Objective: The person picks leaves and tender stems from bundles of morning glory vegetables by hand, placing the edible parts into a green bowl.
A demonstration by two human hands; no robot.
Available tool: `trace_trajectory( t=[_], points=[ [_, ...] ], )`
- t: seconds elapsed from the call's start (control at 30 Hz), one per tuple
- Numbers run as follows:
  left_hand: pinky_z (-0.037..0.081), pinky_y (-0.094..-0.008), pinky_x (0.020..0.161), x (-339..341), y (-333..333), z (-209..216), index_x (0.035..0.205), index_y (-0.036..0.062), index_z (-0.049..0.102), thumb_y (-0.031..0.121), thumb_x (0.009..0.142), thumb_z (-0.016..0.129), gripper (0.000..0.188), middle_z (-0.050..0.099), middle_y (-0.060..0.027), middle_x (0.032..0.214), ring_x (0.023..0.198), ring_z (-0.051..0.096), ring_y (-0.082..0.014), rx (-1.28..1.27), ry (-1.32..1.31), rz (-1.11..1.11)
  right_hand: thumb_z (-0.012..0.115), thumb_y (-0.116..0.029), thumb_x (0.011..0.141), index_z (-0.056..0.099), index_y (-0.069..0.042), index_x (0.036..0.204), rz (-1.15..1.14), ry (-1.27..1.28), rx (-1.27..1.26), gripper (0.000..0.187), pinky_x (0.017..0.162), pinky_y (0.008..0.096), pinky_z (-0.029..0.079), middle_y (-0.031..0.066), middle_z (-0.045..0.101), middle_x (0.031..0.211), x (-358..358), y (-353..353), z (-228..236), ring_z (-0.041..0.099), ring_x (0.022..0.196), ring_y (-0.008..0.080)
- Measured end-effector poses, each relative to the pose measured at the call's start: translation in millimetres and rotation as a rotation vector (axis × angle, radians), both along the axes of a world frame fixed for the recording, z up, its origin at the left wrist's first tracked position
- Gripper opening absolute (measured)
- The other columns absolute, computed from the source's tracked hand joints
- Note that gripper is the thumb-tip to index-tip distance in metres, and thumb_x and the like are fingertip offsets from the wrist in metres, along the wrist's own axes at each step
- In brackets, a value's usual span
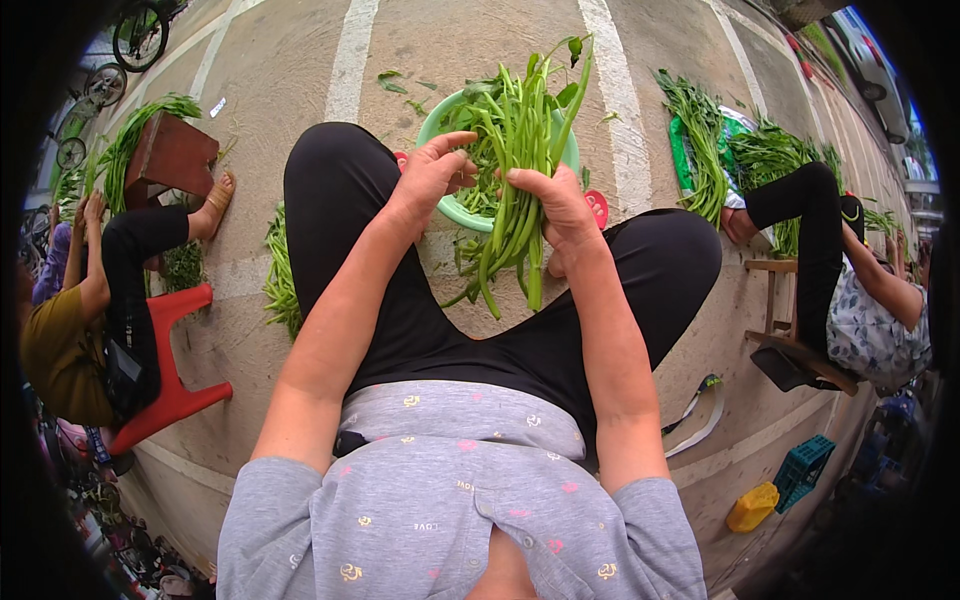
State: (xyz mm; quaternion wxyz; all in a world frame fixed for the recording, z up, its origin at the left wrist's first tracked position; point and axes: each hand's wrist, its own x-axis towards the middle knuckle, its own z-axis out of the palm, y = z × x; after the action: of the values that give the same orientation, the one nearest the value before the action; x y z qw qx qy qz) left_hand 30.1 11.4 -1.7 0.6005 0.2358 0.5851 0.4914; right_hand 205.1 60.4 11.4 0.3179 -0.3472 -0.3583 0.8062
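A bundle of leafy green stalks [525,150], which looks like water spinach, is gripped in my right hand [565,212], thumb across the stems. The cut ends hang down between my knees and the leafy tips point away from me. To the left of the bundle is my left hand [432,182], its fingers apart and slightly curled, with nothing visible in it. Beneath both hands stands a pale green basin [432,122] on the ground. Loose green leaves [470,165] fill it, partly hidden by the bundle.
More stalks [280,275] lie beside my left knee. On the left, a person [70,345] sits on a red plastic stool [178,370]. Another person [875,315] sits on a wooden stool at right, near piled greens [700,150]. A teal crate [803,473] and yellow object [752,507] are lower right.
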Motion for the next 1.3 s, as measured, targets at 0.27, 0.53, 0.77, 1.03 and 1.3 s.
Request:
trace_trajectory(
  t=[0.27, 0.53, 0.77, 1.03, 1.3],
  points=[
    [0.042, -0.0243, 0.079, 4, 0, 6, 0.104, 0.0096, 0.059, 0.025, 0.086, 0.059, 0.023, 0.061, 0.0018, 0.092, 0.082, 0.056, -0.0087, 0.069, 0.068, -0.092, 0.063, -0.004, 0.072, 0.05, 0.002, 0.107, -0.069, -0.002, 0.003, 0.037, 0.06, 0.0275, 0.052, 0.008, 0.06, 0.089, 0, 2, -7, 0.06, 0.07, 0.0153],
    [0.043, -0.0285, 0.082, 4, -2, 14, 0.119, 0.01, 0.046, 0.027, 0.08, 0.067, 0.047, 0.059, -0.0019, 0.098, 0.084, 0.057, -0.0111, -0.102, -0.163, -0.18, 0.065, -0.003, 0.073, 0.051, 0.001, 0.109, -0.049, 0.021, 0.014, 0.039, 0.065, 0.0275, 0.052, 0.0074, 0.06, 0.093, -1, 1, -5, 0.06, 0.076, 0.015],
    [0.043, -0.0277, 0.076, 6, -3, 9, 0.114, 0.0088, 0.048, 0.027, 0.078, 0.07, 0.046, 0.059, -0.0005, 0.091, 0.083, 0.056, -0.0091, -0.064, -0.171, -0.19, 0.065, -0.004, 0.073, 0.052, 0.0, 0.108, -0.001, 0.043, 0.007, 0.037, 0.068, 0.0275, 0.052, 0.0071, 0.061, 0.093, -2, 1, -7, 0.061, 0.077, 0.0147],
    [0.044, -0.0258, 0.076, 5, -1, 6, 0.111, 0.0051, 0.049, 0.016, 0.078, 0.068, 0.039, 0.06, -0.0027, 0.09, 0.082, 0.057, -0.0104, 0.014, -0.145, -0.206, 0.064, -0.003, 0.073, 0.054, 0.001, 0.105, -0.031, 0.075, -0.032, 0.034, 0.067, 0.0274, 0.053, 0.0081, 0.062, 0.09, -1, 1, -2, 0.061, 0.074, 0.0153],
    [0.044, -0.0259, 0.08, 10, -2, 11, 0.115, 0.0021, 0.045, 0.009, 0.08, 0.064, 0.041, 0.055, -0.0051, 0.096, 0.087, 0.055, -0.012, 0.171, 0.053, -0.256, 0.065, -0.003, 0.073, 0.053, 0.001, 0.105, -0.016, 0.024, -0.001, 0.035, 0.067, 0.0268, 0.052, 0.0075, 0.061, 0.091, -2, 2, -6, 0.06, 0.076, 0.0144]
  ],
)
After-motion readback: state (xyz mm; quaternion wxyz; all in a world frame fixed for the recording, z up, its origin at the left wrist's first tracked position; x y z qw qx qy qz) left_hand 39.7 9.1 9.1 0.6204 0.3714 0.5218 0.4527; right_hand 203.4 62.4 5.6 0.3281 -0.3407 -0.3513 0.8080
